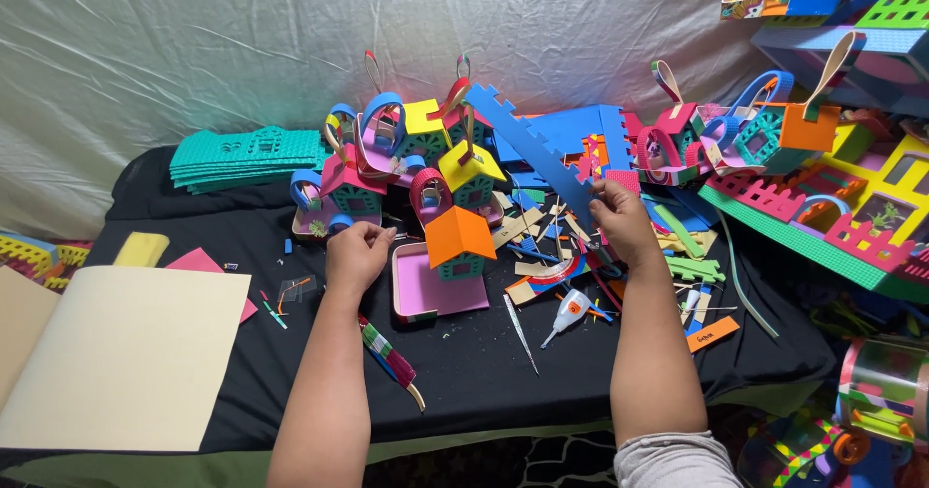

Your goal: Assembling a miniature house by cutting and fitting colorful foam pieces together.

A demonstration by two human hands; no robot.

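My right hand (624, 222) pinches the lower end of a long blue foam strip with a notched edge (530, 140), which slants up to the left over the table. My left hand (356, 254) is curled shut near a small foam house with an orange roof (459, 236) that stands on a pink tray (426, 290); something tiny may be between its fingers, but I cannot tell. A striped ribbon strip (389, 354) lies under my left forearm.
Several small colourful foam houses (406, 149) crowd the back of the black table. A stack of teal foam panels (247, 157) lies at back left, a cream sheet (121, 353) at front left. Scraps, a glue bottle (568, 314) and bigger foam models (823, 188) fill the right.
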